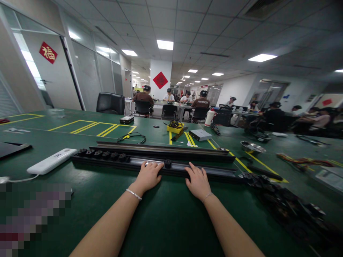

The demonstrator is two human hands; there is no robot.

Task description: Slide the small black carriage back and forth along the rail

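Green table (171,221), marked with yellow tape lines, its contents entered from left to right.

Far left: one dark flat object (13,149), cut by the frame's edge. Beside it, one white oblong device (53,161) with a small display and a pale cord. Behind the table, one black chair (110,103).

Left of centre: one row of small black modules (103,154), seated at the left end of the near rail (174,172), a long black channel with a pale inner strip, which lay crosswise on the table in front of the person. Just behind it and roughly parallel, one far rail (163,150), also black. Beyond both, one small dark box (127,119) and one thin black cable (136,135).

Centre: left hand (148,175), a bracelet at the wrist, fingers bent over the near rail, thumb apart; whether it gripped the rail could not be told. Just right of its fingertips, one single black module (167,163), in the channel between the hands. Behind, one yellow tray (171,130) of tangled dark items.

Right of centre: right hand (198,182), also braceleted, fingertips at the near rail, thumb spread; its grip likewise could not be told. Beyond, one grey box (200,135) and one white bottle (209,117).

Far right: one metal bowl (254,150), one dark heap of parts (292,210), too blurred to itemise, and some coloured wires (300,159).
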